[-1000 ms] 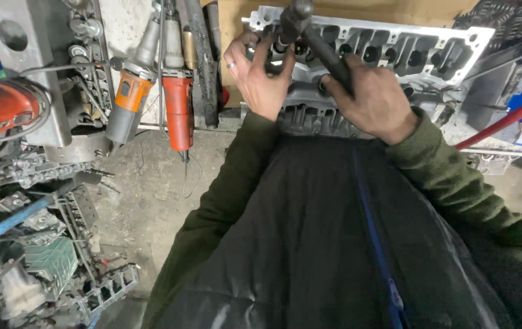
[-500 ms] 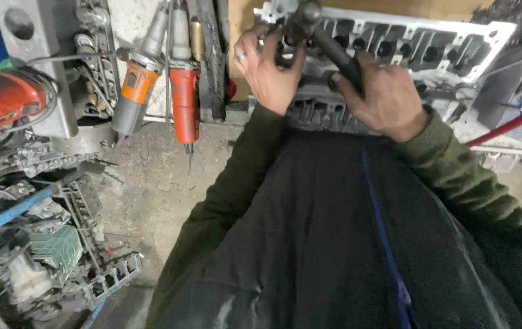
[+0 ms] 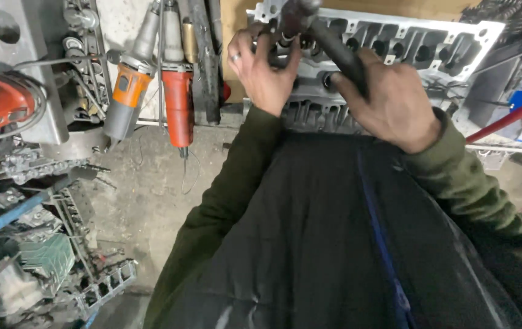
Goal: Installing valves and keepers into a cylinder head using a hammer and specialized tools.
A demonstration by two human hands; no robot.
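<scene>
Up close, a person leans over a grey aluminium cylinder head (image 3: 407,45) on the bench. Right hand (image 3: 395,100) is clamped around a black tool handle (image 3: 334,45) angled down onto it. Left hand (image 3: 261,70), fingers spread, rests on the head's near-left end. Two die grinders (image 3: 151,85) lie just left.

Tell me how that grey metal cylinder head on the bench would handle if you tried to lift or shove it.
The cylinder head looks like a thick cast-metal block, so it is probably heavy and fully rigid. Its long, flat shape suggests it would slide rather than roll or tip. The right hand looks grimy, so the casting may be oily and slippery.
</scene>
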